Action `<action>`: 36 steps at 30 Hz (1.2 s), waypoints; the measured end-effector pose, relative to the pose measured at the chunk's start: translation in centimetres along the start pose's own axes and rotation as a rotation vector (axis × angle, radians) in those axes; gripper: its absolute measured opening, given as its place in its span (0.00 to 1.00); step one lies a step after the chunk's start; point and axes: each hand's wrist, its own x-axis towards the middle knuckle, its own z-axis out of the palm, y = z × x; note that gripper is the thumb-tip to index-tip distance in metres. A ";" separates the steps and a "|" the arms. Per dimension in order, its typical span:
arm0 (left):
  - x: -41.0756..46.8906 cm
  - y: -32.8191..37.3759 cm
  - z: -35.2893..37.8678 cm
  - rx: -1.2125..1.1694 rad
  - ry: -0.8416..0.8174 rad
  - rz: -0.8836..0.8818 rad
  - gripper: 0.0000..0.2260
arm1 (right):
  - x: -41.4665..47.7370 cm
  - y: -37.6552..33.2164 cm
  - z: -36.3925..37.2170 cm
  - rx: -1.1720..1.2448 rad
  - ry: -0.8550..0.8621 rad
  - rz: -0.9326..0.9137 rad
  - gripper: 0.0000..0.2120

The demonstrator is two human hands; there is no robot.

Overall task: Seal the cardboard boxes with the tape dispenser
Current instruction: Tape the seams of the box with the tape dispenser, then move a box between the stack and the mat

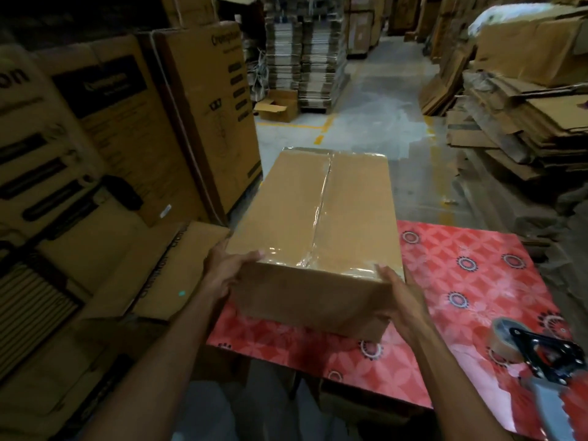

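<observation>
A long brown cardboard box (321,218) is in front of me, its flaps closed and shiny clear tape running along the centre seam and across the near edge. My left hand (227,270) grips its near left corner, thumb on top. My right hand (402,296) grips the near right corner. The box's near end is over the red patterned table cover (471,281); whether it rests on it or is lifted I cannot tell. The tape dispenser (534,351), black frame with a brown tape roll, lies on the cover at the far right, apart from both hands.
Tall printed cartons (133,128) stand stacked on the left, with a lower carton (165,275) beside the table. Bundles of flattened cardboard (305,58) rise at the back. Piles of flat sheets (525,122) fill the right. A grey floor aisle (381,106) runs ahead.
</observation>
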 end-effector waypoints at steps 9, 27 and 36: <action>1.2 0.0 -20.2 -0.094 0.298 -0.021 0.42 | -2.9 1.8 19.7 -0.125 -0.396 -0.024 0.27; 11.6 -12.7 -41.4 0.000 0.224 -0.293 0.35 | -6.8 13.8 40.4 -0.453 -0.495 -0.052 0.29; 10.3 -9.2 -33.4 0.494 0.428 0.180 0.27 | -5.6 12.5 37.3 -0.394 -0.425 -0.005 0.22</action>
